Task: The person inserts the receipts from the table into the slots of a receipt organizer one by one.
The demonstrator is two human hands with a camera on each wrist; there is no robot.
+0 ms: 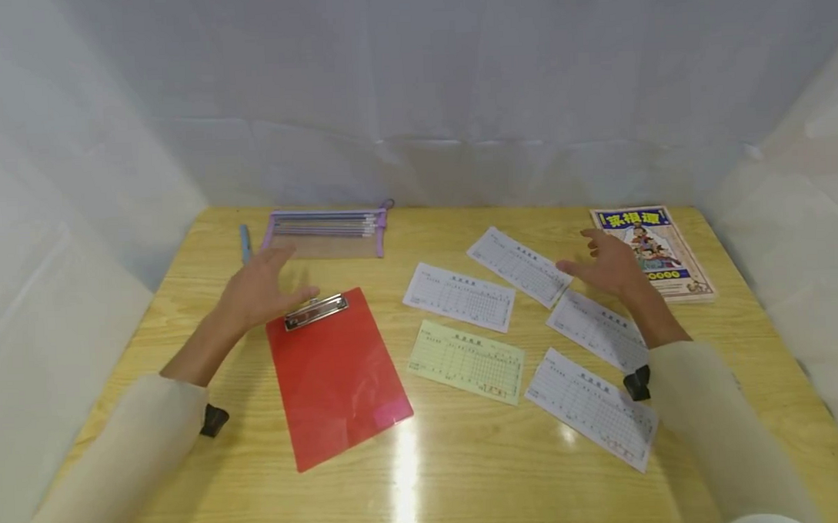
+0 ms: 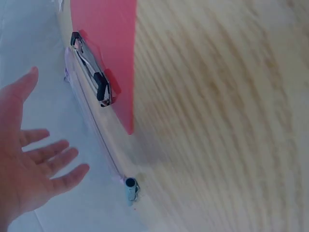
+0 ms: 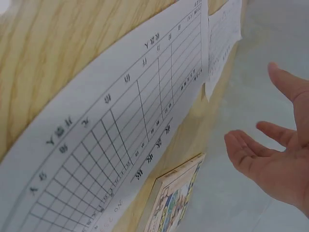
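Observation:
My left hand (image 1: 259,289) hovers over the far left corner of a red clipboard (image 1: 340,380), close to its metal clip (image 1: 316,312). Its fingers are spread and hold nothing, as the left wrist view also shows. My right hand (image 1: 608,264), likewise holding nothing, hangs above the white receipt slips (image 1: 519,264), beside a comic-covered book (image 1: 657,245). In the right wrist view its fingers are relaxed and slightly bent, off to the side of a printed slip (image 3: 120,116). A yellow-green slip (image 1: 467,362) lies between the clipboard and the white ones.
Behind the clipboard lies a clear, purple-edged pencil pouch (image 1: 328,234) with several pencils in it. A blue pen (image 1: 245,241) lies left of the pouch. White sheeting (image 1: 427,84) walls in the back and sides of the wooden table (image 1: 482,475).

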